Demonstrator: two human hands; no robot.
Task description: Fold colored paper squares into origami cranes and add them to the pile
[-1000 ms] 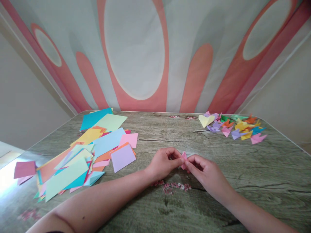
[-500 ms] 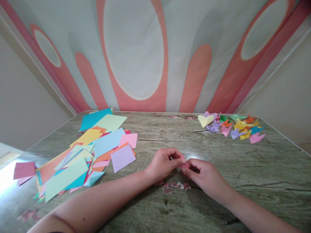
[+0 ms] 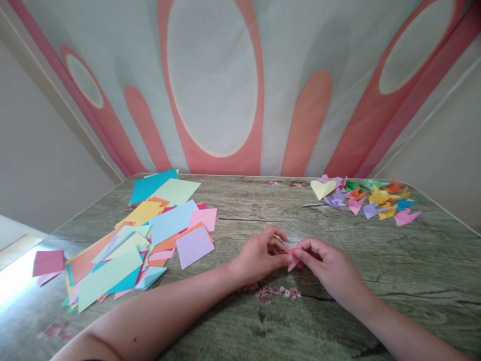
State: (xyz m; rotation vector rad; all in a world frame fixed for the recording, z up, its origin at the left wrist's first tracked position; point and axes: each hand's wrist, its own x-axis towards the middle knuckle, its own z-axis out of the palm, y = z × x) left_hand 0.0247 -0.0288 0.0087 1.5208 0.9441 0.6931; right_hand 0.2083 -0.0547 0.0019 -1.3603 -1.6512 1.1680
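A small pink folded paper (image 3: pixel 293 259) is held between my two hands, above the middle of the wood-patterned table (image 3: pixel 240 200). My right hand (image 3: pixel 325 260) pinches it between thumb and fingers from the right. On the other side, the thumb and a finger of my left hand (image 3: pixel 263 255) close on its left edge, with the index finger raised and curved over. The fingers partly cover the paper, so its full folded shape is hard to make out.
A loose heap of coloured paper sheets (image 3: pixel 108 276) spreads over the left side, a lilac square (image 3: pixel 194 246) at its right edge. Dark pink paper (image 3: pixel 48 263) lies far left. Several folded paper figures (image 3: pixel 379 196) and a pale yellow paper heart (image 3: pixel 323 189) sit at the back right.
The pink paper has been turned in my fingers and now shows a pointed end downward. My left fingers have loosened and lifted. The whole view has shifted slightly.
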